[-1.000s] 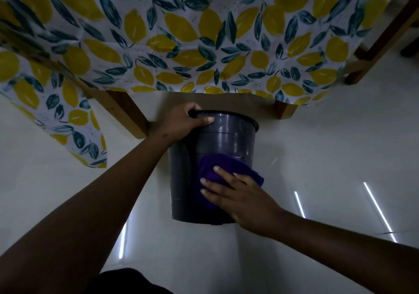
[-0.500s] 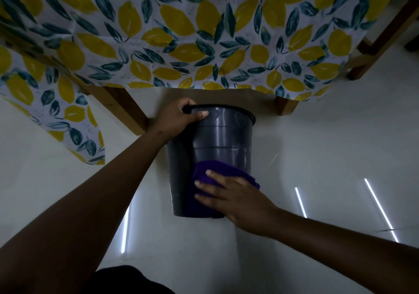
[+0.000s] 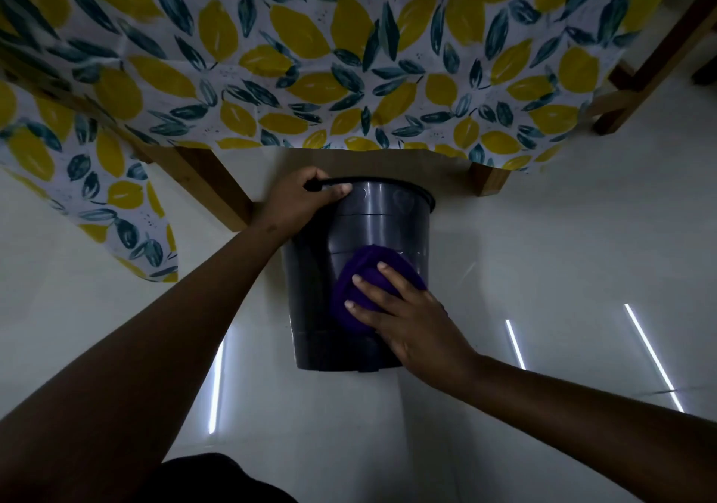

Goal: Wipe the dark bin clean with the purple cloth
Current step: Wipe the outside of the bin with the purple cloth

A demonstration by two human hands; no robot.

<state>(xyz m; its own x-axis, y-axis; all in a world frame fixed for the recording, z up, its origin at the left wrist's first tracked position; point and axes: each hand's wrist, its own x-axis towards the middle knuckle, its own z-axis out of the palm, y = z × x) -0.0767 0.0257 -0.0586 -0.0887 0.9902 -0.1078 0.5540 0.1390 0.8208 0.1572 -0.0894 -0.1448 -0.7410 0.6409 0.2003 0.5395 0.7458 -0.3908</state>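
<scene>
The dark bin (image 3: 380, 227) stands on the pale floor just in front of a table. My left hand (image 3: 300, 202) grips its rim at the upper left, thumb over the edge. A purple cloth (image 3: 368, 273) is bunched against the bin's near outer wall, low and right of centre. My right hand (image 3: 403, 314) lies flat on the cloth with fingers spread, pressing it to the wall. The bin's inside is hidden from this angle.
A table with a lemon-and-leaf patterned tablecloth (image 3: 310, 56) hangs over the far side. Wooden table legs stand left (image 3: 209, 188) and right (image 3: 487, 180) of the bin. Another wooden frame (image 3: 636, 75) is at the far right. The glossy floor (image 3: 562, 254) shows light streaks.
My right hand and the cloth slid down toward the bin's base, then back up the wall a little. My left hand keeps its grip on the rim.
</scene>
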